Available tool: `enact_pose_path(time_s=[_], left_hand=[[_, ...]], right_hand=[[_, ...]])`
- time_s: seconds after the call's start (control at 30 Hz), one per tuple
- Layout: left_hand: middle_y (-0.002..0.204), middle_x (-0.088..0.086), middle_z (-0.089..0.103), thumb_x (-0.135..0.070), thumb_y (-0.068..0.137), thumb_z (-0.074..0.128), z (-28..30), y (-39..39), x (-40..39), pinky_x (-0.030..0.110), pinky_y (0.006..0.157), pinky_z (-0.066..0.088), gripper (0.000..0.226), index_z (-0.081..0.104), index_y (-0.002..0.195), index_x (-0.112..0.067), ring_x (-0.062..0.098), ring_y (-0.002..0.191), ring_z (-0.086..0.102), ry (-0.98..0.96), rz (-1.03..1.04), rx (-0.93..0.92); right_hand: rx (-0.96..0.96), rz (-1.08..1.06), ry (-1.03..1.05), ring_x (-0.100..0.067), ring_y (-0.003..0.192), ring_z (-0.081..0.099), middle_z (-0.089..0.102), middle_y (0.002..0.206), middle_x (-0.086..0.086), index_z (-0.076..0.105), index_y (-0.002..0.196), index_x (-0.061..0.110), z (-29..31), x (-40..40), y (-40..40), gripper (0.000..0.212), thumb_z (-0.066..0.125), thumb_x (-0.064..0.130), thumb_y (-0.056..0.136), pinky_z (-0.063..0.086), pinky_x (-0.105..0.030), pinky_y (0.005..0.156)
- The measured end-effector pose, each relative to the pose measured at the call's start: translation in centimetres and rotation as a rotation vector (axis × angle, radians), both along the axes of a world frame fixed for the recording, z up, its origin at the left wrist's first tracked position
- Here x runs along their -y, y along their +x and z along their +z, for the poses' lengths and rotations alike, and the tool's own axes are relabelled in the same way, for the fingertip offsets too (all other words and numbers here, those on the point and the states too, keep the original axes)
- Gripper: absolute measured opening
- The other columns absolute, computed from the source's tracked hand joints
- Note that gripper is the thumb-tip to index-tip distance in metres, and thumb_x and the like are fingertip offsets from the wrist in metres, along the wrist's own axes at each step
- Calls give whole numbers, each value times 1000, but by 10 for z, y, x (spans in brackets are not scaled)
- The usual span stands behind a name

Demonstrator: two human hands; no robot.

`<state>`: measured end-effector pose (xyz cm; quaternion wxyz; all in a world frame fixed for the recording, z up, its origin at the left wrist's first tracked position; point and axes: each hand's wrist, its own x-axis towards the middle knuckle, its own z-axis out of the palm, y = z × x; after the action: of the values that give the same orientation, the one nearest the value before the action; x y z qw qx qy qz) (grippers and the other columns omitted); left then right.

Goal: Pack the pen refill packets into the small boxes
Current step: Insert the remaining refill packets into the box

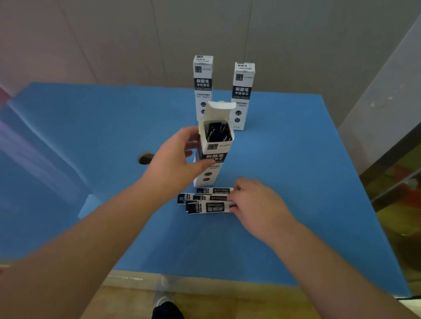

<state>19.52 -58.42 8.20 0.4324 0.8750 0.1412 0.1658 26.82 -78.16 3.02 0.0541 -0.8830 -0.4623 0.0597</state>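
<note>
Head view: your left hand [179, 156] grips the open box [213, 157] mid-table, right hand [254, 201] pinches refill packets [208, 202] just near of it; a loose left grip could topple the tall box.

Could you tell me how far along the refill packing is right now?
Two closed boxes stand at the back, seemingly done. The left hand steadies the open box, already holding packets. The right hand is on the loose packets still to pack.
</note>
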Motion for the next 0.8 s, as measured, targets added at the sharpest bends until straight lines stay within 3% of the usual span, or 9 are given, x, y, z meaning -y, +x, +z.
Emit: enact_pose_path(time_s=[0.2,0.33,0.43,0.6,0.8], left_hand=[[104,-53,53,-23,85,82,1,-32,-7,11,86,42,54,46,105,-57,-23,103,53,-18,110,48],[104,-54,51,-26,84,82,1,-44,-4,9,82,40,59,45,103,-68,-22,102,53,-12,160,67],[103,-55,50,-26,84,82,0,-48,-2,5,77,40,56,46,105,-63,-24,101,52,-13,178,80],[103,-56,49,-25,85,81,-3,-50,0,9,82,39,56,45,106,-61,-26,101,50,-9,198,87],[113,-45,54,-28,85,81,-7,-54,-3,12,88,42,64,42,106,-74,-18,108,53,20,242,105]], right_hand=[[2,12,-47,-25,97,59,61,100,0,68,101,18,-1,-1,-1,15,55,20,94,53,-41,77],[22,37,-53,-24,99,58,60,101,1,64,103,20,-1,-2,0,13,57,17,92,51,-38,76],[19,44,-47,-23,105,53,54,106,0,62,108,18,1,-3,4,14,59,23,95,47,-38,76],[12,54,-119,-25,101,55,57,102,-2,65,100,17,7,-6,9,13,60,27,95,41,-35,71],[-6,35,-56,-27,90,60,62,95,-2,62,90,19,14,-1,6,9,53,19,91,52,-38,70]])
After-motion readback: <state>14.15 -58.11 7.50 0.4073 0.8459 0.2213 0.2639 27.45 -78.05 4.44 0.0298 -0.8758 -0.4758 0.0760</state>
